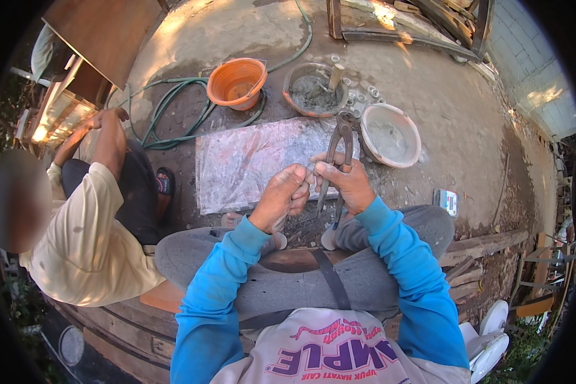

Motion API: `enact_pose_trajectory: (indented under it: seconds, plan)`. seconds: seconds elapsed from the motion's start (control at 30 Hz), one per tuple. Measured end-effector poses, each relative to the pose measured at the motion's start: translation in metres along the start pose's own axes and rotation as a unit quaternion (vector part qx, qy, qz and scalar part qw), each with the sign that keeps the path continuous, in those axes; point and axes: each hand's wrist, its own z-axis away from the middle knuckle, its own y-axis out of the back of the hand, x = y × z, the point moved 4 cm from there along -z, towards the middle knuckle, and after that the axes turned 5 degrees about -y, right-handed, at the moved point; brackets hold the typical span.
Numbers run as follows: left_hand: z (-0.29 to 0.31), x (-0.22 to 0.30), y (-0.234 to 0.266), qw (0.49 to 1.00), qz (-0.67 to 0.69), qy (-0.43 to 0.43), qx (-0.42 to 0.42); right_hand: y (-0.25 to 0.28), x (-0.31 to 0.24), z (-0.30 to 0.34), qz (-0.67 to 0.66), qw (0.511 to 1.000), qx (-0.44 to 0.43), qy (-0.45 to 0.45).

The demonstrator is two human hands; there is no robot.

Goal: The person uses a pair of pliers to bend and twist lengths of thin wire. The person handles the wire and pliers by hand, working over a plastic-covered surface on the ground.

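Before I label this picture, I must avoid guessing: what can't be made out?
Head view, all:
Whether left hand and right hand pinch anything: too small, fingers cover it.
Part of the pincers: right hand covers it.
Pale handle, lower end: hidden in grey mix.
Seated person's head: blurred.

This was an open-air yard serving as a makeshift workshop. A pale, stained sheet (230, 166) lay on the rough, dusty ground (365, 61), with iron pincers (346, 128) held over its right part. Beyond the sheet stood an orange bucket (230, 80) and a basin (307, 114) of wet grey mix; a pail (389, 160) of paler stuff sat at its right. A green hose (165, 146) coiled at its far left. Farther beyond the sheet were stacked timbers (451, 25), and well to its right rose a block wall (537, 70). Sunlight dappled both ground and wall.
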Motion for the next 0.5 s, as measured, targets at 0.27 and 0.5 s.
enact_pose_trajectory:
  seconds: [0.27,0.5]
  plan:
    - [0.008,0.002,-0.009,0.999,0.034,-0.013,-0.019,-0.012,-0.016,0.011,0.057,0.993,-0.075,0.068]
    - [0.01,0.006,-0.013,0.999,0.044,-0.001,-0.02,-0.01,-0.014,0.012,0.061,0.992,-0.048,0.102]
